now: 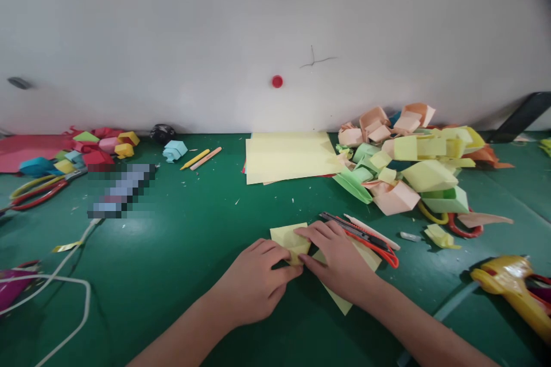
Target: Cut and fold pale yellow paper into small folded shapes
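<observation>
The left hand [258, 281] pinches the lower edge of a small yellow paper [282, 233] between thumb and fingers, and the right hand [338, 255] grips the same paper at its right side, thumb and fingertips closed on it. That paper lies just over the green table [206, 241], near the front and roughly central. It looks partly folded: creased under the fingers, its upper left part flat, so some shaping seems left to do.

At far left, a cluster of small folded shapes [101, 149] appears finished, near a pair of scissors [38, 192]. Next stands a light blue folded piece [174, 151], apart from them. At the back centre lies a stack of flat yellow sheets [293, 157], apparently unworked. A loose yellow piece [343, 301], flat, lies partly under the right hand, beside a utility knife [357, 233]. Farther right, a heap of folded papers [411, 178] in yellow, green and peach looks already shaped.
</observation>
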Motion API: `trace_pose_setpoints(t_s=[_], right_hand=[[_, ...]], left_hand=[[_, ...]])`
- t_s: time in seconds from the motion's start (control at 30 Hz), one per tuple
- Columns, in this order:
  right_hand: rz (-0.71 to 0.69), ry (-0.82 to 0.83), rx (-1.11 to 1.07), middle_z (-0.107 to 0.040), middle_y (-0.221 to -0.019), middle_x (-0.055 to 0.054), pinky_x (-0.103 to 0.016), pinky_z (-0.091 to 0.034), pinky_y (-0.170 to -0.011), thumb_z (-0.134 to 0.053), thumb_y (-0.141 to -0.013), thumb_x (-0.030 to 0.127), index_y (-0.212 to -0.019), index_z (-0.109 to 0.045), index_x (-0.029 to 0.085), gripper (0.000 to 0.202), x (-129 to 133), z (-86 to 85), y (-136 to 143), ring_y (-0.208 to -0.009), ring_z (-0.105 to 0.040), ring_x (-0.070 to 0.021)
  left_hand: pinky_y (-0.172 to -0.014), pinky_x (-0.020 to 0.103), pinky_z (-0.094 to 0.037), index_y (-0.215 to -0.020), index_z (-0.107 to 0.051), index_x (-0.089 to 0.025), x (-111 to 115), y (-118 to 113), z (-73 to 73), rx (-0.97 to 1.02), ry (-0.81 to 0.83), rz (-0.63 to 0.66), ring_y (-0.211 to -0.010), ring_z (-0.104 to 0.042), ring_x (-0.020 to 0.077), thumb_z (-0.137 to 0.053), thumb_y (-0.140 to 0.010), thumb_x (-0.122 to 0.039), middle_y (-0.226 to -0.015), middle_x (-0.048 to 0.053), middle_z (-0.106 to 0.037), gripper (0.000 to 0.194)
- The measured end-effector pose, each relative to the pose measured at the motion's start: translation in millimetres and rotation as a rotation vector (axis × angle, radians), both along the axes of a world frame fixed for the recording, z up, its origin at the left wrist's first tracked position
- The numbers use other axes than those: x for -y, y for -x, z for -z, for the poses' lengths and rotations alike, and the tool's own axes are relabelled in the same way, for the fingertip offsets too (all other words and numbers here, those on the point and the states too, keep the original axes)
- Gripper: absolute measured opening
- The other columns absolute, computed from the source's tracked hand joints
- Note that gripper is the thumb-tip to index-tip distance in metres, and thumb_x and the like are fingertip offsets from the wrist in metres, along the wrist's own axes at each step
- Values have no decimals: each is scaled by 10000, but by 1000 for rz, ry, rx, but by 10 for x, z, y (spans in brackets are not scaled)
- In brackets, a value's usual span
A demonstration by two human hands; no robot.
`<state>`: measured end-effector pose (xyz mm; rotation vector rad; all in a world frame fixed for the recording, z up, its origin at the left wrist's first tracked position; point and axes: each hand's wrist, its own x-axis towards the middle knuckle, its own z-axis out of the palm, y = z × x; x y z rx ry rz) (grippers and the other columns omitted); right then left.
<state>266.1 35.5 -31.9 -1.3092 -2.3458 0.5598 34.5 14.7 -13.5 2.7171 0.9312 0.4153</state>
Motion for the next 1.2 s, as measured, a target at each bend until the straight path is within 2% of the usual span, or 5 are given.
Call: trace_pose_setpoints(t_s=[0.47,0.77,0.9,1.03,1.2], right_hand=[[9,-3,12,-635,-1154,-77,-492,-451,-926,-561,-955,215,-1263,-611,255,315,-3,-1,16,-1046,-500,-295],[-4,-5,26,-637,-1151,-94,-506,-455,-911,-511,-971,200,-1266,-620,236,317,-10,4,4,-1037,-499,-297],[-9,-21,34,-646,-1149,-94,-490,-460,-908,-504,-973,198,-1264,-623,241,317,-10,4,3,-1039,-508,-293],[-9,-34,54,-652,-1136,-84,-462,-458,-905,-430,-967,109,-1264,-625,246,381,-7,-5,7,-1028,-521,-281],[-15,-21,45,-651,-1136,-85,-454,-454,-906,-425,-877,1,-1254,-632,227,486,-18,20,-3,-1028,-516,-281]], left_hand=[[-867,379,-442,-1185,-659,-224,26,-44,-26,-43,-42,14,-990,-582,205,-507,-996,-202,-1106,42,-683,243],[-886,384,-434,-1276,-615,-225,38,-54,-56,-66,-34,11,-1001,-579,212,-500,-993,-197,-1124,50,-686,307],[-894,377,-438,-1233,-640,-227,46,-59,-76,-78,-40,5,-1017,-579,214,-514,-977,-180,-1137,60,-672,289],[-925,395,-420,-1214,-646,-234,62,-62,-82,-60,-24,-16,-1050,-572,223,-537,-968,-209,-1190,55,-648,271],[-977,429,-376,-1205,-653,-259,79,-51,-73,-40,0,-41,-1090,-565,233,-555,-961,-231,-1243,46,-633,265]])
